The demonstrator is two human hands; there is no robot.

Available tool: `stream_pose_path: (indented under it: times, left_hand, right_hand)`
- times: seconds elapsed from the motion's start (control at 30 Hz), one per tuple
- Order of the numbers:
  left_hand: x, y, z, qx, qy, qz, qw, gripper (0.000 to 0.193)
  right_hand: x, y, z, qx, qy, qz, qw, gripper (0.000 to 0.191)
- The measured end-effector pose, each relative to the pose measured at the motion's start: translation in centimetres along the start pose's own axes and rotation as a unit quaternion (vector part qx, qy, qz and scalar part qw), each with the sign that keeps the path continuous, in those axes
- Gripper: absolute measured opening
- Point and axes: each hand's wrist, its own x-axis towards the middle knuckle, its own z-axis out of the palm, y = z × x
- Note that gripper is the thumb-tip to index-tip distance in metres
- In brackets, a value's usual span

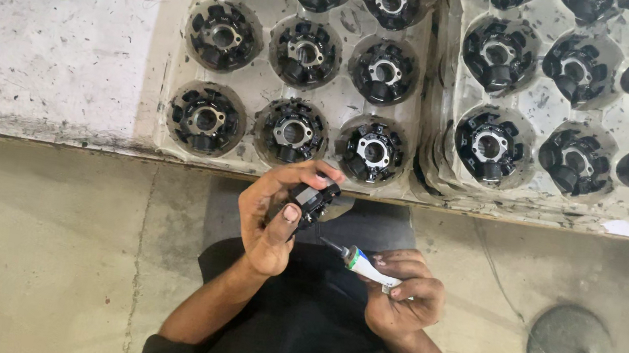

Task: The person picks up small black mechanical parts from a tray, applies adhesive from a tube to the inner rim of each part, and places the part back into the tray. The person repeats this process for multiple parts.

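**Mia:** What is the big thing past the hands?

**Sam:** That is the tabletop (46, 60), pale and scratched. On it, just above the hands, sit two pale trays. One tray (259, 72) is right over the left hand, and the other tray (543, 101) is up past the right hand. Each cup in them keeps one round black part (290, 130) apart from the others, so I think they do not bump.

**Mia:** And low down, off to the right?

**Sam:** A round grey base (563, 347) on the floor, well apart from the right hand, with a dark rod going off (I cannot tell what it belongs to).

**Mia:** What do the hands hold?

**Sam:** The left hand (272, 223) is closed around a small black part (310, 199), thumb on the front and fingers curled over the top. It is lifted up just below the tray edge, turned toward the other hand. The right hand (400, 293) is wrapped tight on a small white tube (367, 268) with a green band. Its thin dark tip points at the black part but sits a little apart from it, likely so it can be aimed.
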Motion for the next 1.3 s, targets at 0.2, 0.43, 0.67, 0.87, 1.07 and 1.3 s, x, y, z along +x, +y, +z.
stream_pose_path:
  times: [0.2,0.43,0.67,0.87,1.07,1.3]
  left_hand:
    - [0.1,0.2,0.3,0.01,-0.009,0.001,1.0,0.044]
    - [0.5,0.5,0.8,0.006,-0.028,0.003,1.0,0.045]
    - [0.6,0.7,1.4,0.015,-0.042,0.0,0.999,0.045]
    - [0.3,0.9,1.4,0.059,-0.054,0.001,0.997,0.044]
    - [0.4,1.0,1.7,0.101,-0.058,0.016,0.993,0.041]
    - [0.4,1.2,1.7,0.132,-0.066,0.006,0.989,0.04]
  right_hand:
    - [0.1,-0.2,0.1,0.005,-0.003,-0.006,1.0,0.042]
    - [0.4,-0.6,-0.2,-0.021,-0.016,-0.017,1.0,0.047]
    - [0.6,-1.2,-0.6,-0.031,-0.01,-0.029,0.999,0.045]
    - [1.3,-1.8,-1.6,-0.1,-0.08,-0.051,0.99,0.049]
    - [1.5,-1.6,-1.8,-0.094,-0.08,-0.077,0.989,0.046]
    - [2.6,-1.9,-2.0,-0.132,-0.137,-0.126,0.974,0.037]
